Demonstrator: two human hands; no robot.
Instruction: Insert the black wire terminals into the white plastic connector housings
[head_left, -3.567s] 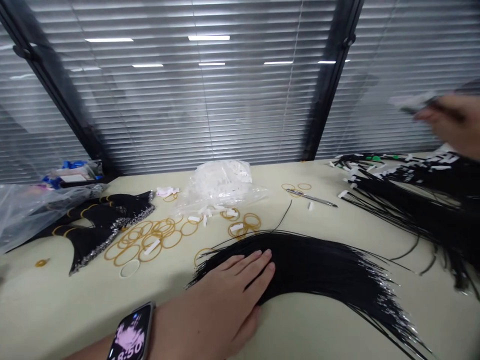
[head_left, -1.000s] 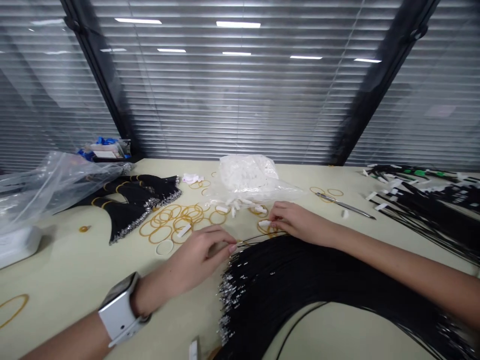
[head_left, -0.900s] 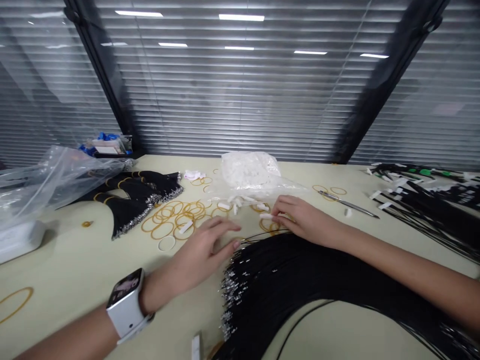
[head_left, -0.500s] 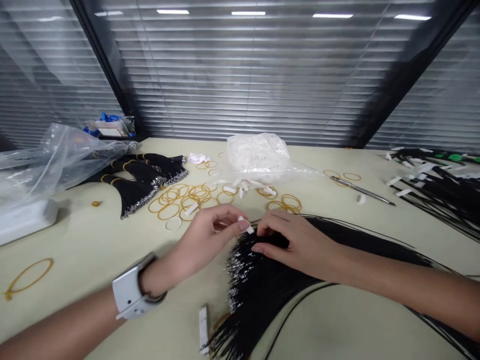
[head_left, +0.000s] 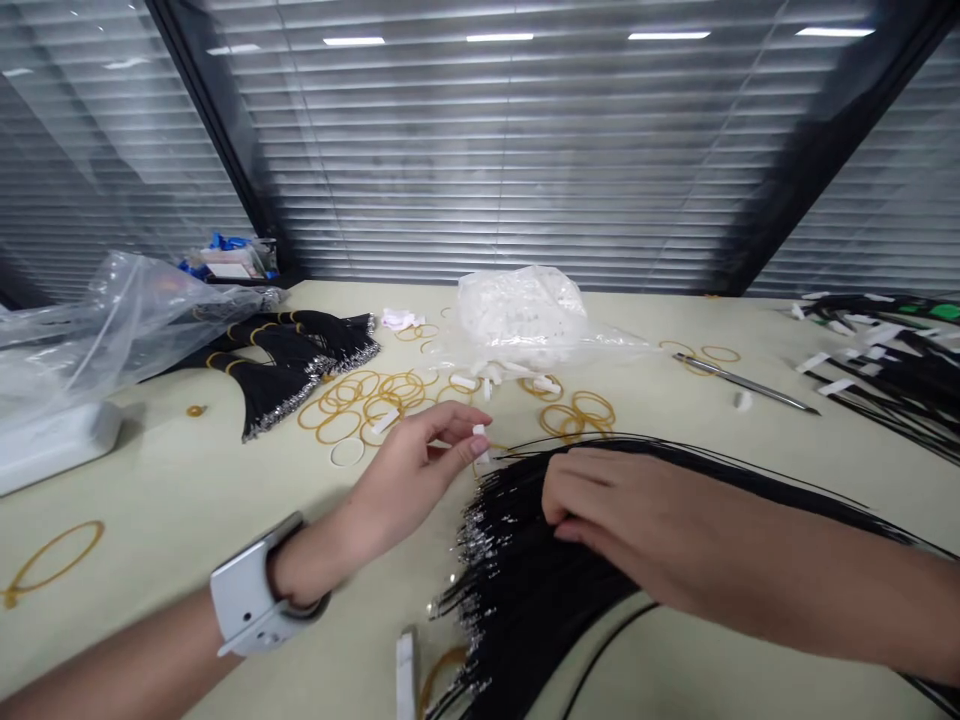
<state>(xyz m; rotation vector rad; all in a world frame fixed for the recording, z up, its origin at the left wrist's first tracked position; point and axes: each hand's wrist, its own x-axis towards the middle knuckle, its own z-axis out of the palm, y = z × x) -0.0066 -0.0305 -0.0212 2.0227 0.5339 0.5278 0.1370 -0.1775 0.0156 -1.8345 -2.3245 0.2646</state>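
A wide fan of thin black wires [head_left: 675, 480] with silver tips lies on the cream table [head_left: 172, 490]. My left hand [head_left: 405, 475], with a white watch on its wrist, pinches a small white plastic piece [head_left: 480, 433] between thumb and fingertips just left of the wire tips. My right hand [head_left: 630, 510] rests on the wires with its fingers curled into the strands near the silver tips; whether it grips any is hidden.
Yellow rubber bands [head_left: 360, 395] and a clear bag of white pieces [head_left: 525, 310] lie beyond my hands. Black bundles [head_left: 292, 355] and a large plastic bag [head_left: 97, 330] sit at left. Tweezers [head_left: 742, 378] and more wires [head_left: 892, 375] are at right.
My left hand has taken a white piece and holds it up. My right hand came back from the loose pieces and settled lower on the wires. The view shifted slightly.
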